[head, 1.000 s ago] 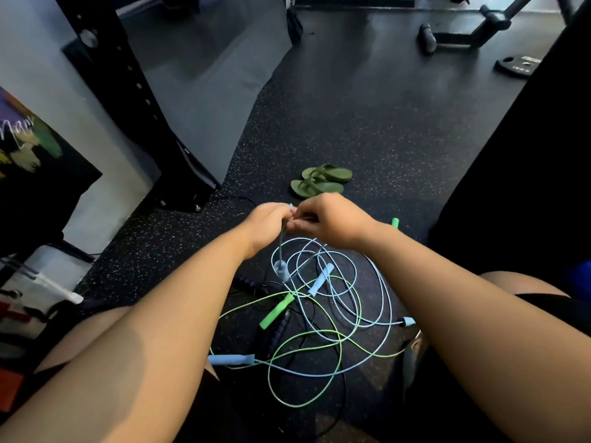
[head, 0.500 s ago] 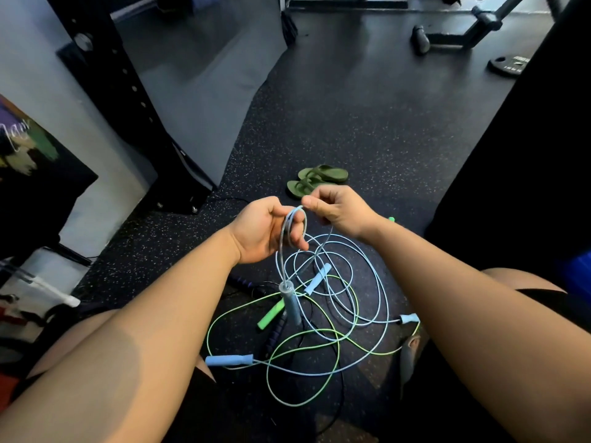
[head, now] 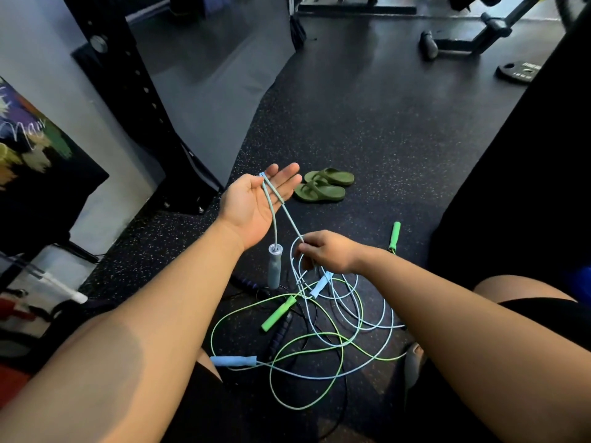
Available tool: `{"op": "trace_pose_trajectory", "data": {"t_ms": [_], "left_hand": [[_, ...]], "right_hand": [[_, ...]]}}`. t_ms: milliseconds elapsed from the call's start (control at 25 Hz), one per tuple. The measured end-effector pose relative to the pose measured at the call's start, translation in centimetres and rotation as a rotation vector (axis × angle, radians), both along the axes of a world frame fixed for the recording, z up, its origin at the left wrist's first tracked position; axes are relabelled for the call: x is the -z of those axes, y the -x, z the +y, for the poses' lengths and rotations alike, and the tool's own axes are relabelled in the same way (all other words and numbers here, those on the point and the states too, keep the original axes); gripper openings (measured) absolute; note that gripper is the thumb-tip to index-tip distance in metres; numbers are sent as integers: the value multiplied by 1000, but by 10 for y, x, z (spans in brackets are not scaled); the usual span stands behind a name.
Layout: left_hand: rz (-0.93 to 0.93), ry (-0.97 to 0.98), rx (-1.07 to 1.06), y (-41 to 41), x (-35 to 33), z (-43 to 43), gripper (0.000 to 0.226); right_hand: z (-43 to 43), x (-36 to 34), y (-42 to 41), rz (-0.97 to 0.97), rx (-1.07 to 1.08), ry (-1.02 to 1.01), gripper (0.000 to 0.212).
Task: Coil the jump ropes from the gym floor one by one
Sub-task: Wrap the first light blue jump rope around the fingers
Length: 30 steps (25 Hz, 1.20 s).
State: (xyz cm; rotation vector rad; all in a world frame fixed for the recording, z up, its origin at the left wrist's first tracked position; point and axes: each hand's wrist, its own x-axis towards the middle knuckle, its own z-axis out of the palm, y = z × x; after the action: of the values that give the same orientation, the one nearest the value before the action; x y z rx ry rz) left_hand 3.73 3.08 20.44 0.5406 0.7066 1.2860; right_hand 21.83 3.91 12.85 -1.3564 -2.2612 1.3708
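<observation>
The left hand point(head: 256, 207) has lifted and turned palm-up with its fingers spread, where half a second ago it was curled about the first loop of the pale blue jump rope point(head: 273, 203); the cord now merely drapes over the base of the fingers, and its grey handle point(head: 274, 266) dangles free below the wrist. The right hand point(head: 329, 252) has dropped from beside the left down toward the heap, and is closed in a pinch on the same cord, which runs taut up to the left palm. That reads as the start of a fresh turn: the right hand drawing slack out of the pile so it can be laid across the open left hand. Only one short loop is formed, so this first rope is barely begun. The rest of it lies tangled on the gym floor point(head: 367, 139) between the person's knees, crossed with a green rope point(head: 275, 362), whose two green handles point(head: 279, 312) lie apart, another light blue handle point(head: 233, 361) nearest the camera, and a dark handle point(head: 281, 334) of a black rope. With the left hand open, nothing pins the loop, and a snag in the heap could drag it off the palm. A pair of green sandals point(head: 326, 185) sits beyond the hands.
</observation>
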Motion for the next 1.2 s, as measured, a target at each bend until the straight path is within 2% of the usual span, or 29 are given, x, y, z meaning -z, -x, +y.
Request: {"op": "trace_pose_trajectory", "data": {"t_ms": [80, 200, 280, 400, 520, 560, 640, 720, 800, 960, 1120, 1200], "left_hand": [[92, -8, -82, 2, 4, 4, 29], [325, -16, -172, 5, 13, 10, 28], [499, -5, -168, 6, 23, 12, 29], [725, 15, -27, 1, 35, 5, 28], [936, 54, 47, -5, 45, 1, 27], [945, 78, 66, -6, 45, -1, 29], [867, 113, 254, -9, 41, -5, 49], [814, 93, 472, -12, 34, -12, 52], [737, 96, 602, -15, 23, -19, 53], [543, 81, 569, -13, 14, -20, 54], [217, 108, 462, -8, 5, -20, 45], [99, 91, 386, -3, 5, -16, 45]], "right_hand": [[-2, -6, 3, -64, -59, -49, 26], [-5, -16, 6, -161, -140, -278, 28], [-7, -23, 8, -113, -174, -397, 29], [-6, -34, 8, -16, -192, -496, 27], [0, -44, 4, 116, -104, -516, 26], [3, -46, 0, 149, -54, -494, 27], [11, -49, -7, 165, 17, -450, 28], [16, -47, -14, 172, 61, -395, 29], [18, -43, -19, 225, 112, -319, 34], [16, -28, -19, 268, 185, -208, 43], [8, -7, -11, 190, 216, -53, 65], [5, 3, -8, 141, 194, 9, 57]]}}
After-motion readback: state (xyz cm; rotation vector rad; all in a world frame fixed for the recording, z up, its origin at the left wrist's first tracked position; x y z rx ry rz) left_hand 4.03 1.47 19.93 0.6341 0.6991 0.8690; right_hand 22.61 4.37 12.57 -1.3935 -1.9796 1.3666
